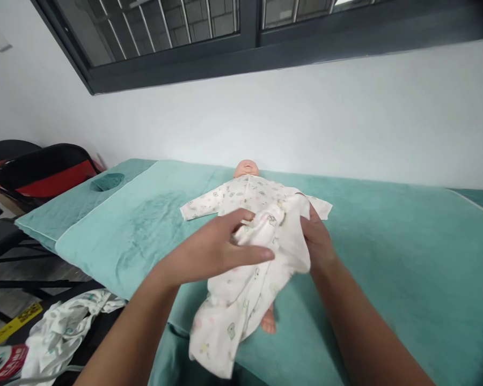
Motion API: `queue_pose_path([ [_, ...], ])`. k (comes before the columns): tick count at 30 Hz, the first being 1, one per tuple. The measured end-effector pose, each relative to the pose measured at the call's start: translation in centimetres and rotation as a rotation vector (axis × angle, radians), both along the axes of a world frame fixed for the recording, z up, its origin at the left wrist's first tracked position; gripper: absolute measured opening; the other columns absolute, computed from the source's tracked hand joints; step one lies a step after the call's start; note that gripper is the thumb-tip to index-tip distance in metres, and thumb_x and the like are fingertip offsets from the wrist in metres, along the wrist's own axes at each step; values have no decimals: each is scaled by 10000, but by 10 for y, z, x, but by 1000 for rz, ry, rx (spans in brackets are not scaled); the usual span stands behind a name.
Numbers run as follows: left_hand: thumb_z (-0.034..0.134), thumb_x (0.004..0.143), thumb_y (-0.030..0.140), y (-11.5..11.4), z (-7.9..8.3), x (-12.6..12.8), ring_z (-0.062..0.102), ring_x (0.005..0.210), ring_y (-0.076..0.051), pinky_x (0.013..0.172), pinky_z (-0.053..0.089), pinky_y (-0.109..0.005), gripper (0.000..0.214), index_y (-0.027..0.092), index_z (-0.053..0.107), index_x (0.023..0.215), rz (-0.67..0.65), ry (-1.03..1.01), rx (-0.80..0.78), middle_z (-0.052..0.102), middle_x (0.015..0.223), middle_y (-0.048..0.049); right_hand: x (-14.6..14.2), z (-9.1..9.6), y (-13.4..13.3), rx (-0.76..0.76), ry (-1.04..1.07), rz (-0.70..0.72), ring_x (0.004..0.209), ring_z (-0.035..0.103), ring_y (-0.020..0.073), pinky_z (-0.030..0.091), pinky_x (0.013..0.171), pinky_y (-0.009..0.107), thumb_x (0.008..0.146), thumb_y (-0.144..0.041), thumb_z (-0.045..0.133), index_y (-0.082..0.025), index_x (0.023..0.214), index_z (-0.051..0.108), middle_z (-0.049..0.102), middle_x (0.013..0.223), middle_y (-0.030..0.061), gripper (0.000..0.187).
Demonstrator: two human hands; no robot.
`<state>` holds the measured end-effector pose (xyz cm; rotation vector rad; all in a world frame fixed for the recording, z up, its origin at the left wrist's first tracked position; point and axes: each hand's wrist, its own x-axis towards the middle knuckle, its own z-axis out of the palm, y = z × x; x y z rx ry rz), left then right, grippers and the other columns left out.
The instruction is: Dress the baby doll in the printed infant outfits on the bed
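A pair of white baby pants (261, 279) with small printed animals hangs bunched between my hands, its lower end drooping toward the near edge of the bed. My left hand (221, 246) grips the cloth from the left, thumb lying across the front. On the other side, my right hand (317, 236) holds the waist edge, its fingers partly hidden by fabric. Behind the pants a baby doll (247, 168) lies on its back in a matching long-sleeved top (233, 193), arms spread. One bare foot (269, 321) shows below the cloth; the rest of the legs is covered.
The doll lies on a green padded bed (386, 257) against a white wall below a barred window (165, 27). To the left are black and red chairs (52, 171). Crumpled printed cloth (64, 327) and a red-and-white package (6, 362) sit at the lower left.
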<state>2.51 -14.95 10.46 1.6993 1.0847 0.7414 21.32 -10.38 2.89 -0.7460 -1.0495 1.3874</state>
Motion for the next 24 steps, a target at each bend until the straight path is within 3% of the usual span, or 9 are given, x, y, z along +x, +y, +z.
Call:
queue_pose_path([
  [2, 709, 754, 499, 3, -6, 9, 612, 732, -191, 636, 441, -267, 342, 180, 693, 877, 3, 139, 34, 693, 834, -27, -7, 1, 5, -3, 18, 3, 872, 680, 222, 564, 739, 330, 676, -438, 776, -258, 1068, 636, 720, 1000, 16, 454],
  [5, 649, 813, 471, 9, -15, 20, 633, 793, -209, 701, 469, -279, 318, 166, 699, 890, 153, -60, 36, 709, 889, -45, -8, -5, 9, 10, 48, 45, 810, 683, 191, 557, 692, 283, 707, -458, 770, -244, 1109, 651, 726, 971, 17, 470],
  [8, 599, 857, 427, 17, -17, 27, 656, 830, -217, 730, 499, -291, 345, 172, 668, 1079, 314, -415, -30, 716, 959, -58, 1, -11, 7, 48, -75, 440, 716, 671, 181, 537, 609, 259, 631, -492, 822, -173, 1040, 698, 725, 856, 29, 533],
  [11, 585, 870, 394, 22, -16, 28, 668, 789, -220, 692, 507, -292, 350, 177, 664, 1132, 352, -487, -106, 729, 933, -56, 6, -14, 2, 62, -255, 848, 785, 686, 211, 555, 693, 295, 613, -368, 860, -130, 969, 728, 726, 825, 47, 448],
  [12, 594, 866, 392, 23, -15, 26, 671, 791, -224, 690, 509, -294, 350, 174, 672, 1129, 349, -471, -119, 732, 931, -56, 5, -15, 2, 59, -239, 834, 837, 690, 221, 558, 748, 315, 641, -348, 848, -136, 980, 729, 731, 863, 55, 417],
  [14, 631, 848, 404, 22, -17, 21, 676, 821, -235, 708, 514, -299, 364, 168, 686, 1119, 301, -433, -142, 737, 947, -62, 1, -16, 2, 34, -88, 614, 916, 690, 235, 557, 810, 342, 692, -404, 814, -165, 1034, 717, 735, 949, 67, 428],
  [17, 734, 772, 385, 17, -24, 7, 677, 882, -251, 753, 518, -307, 363, 172, 715, 1066, 85, -332, -243, 739, 970, -65, -8, -13, 7, -38, 137, 303, 979, 685, 258, 559, 842, 372, 734, -521, 756, -202, 1123, 679, 734, 1011, 78, 509],
  [20, 794, 715, 321, 12, -34, -4, 681, 883, -265, 759, 521, -320, 303, 153, 740, 961, -116, -221, -363, 740, 923, -77, -14, -8, 9, -128, 221, 226, 1009, 680, 269, 551, 871, 379, 735, -524, 754, -198, 1164, 655, 735, 1007, 82, 547],
  [24, 742, 780, 316, 11, -41, -3, 697, 875, -266, 787, 535, -355, 325, 143, 716, 1054, 76, -502, -331, 738, 973, -104, -16, -10, 5, -195, 201, 275, 967, 690, 251, 557, 823, 345, 773, -581, 698, -185, 1184, 643, 735, 996, 83, 574],
])
